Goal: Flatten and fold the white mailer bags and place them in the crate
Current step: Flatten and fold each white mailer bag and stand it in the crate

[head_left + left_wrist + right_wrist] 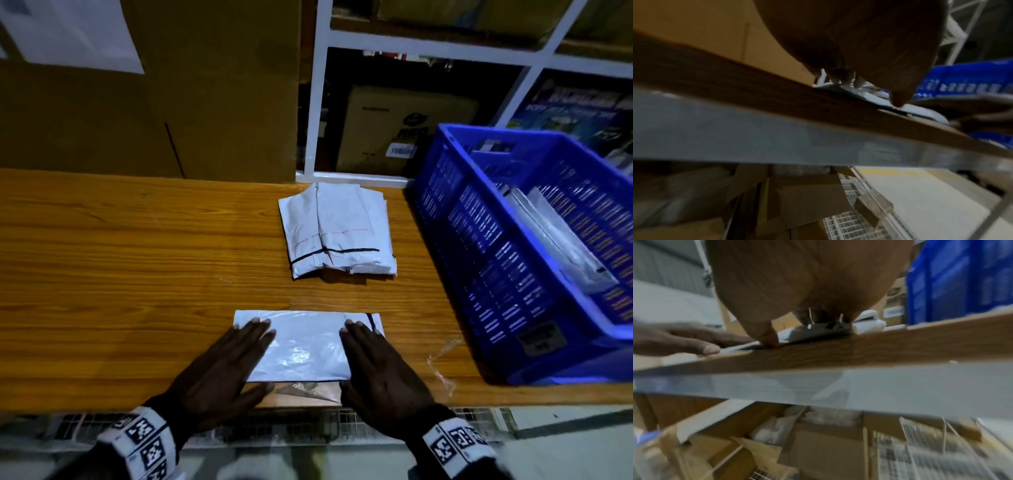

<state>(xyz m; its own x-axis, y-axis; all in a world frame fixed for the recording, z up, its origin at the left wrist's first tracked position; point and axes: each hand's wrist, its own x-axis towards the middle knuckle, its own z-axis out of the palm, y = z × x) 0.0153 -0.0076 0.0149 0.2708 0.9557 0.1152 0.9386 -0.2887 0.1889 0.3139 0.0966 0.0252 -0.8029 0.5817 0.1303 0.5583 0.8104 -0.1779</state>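
A folded white mailer bag (pixel 306 346) lies flat near the front edge of the wooden table (pixel 137 260). My left hand (pixel 222 366) presses on its left part with straight fingers. My right hand (pixel 376 370) lies flat on its right part the same way. Farther back sits a stack of folded white mailer bags (pixel 337 229). The blue crate (pixel 513 260) stands at the right with white bags inside. In the left wrist view my palm (pixel 869 40) hovers over the bag (pixel 920 112). In the right wrist view my thumb (pixel 766 335) touches the bag's edge (pixel 740 348).
A large cardboard box (pixel 154 96) stands behind the table at the left. A white shelf frame (pixel 318 102) with boxes rises behind the stack. A scrap of clear plastic film (pixel 442 363) lies beside my right hand. Cartons and wire mesh (pixel 849 224) lie below the table.
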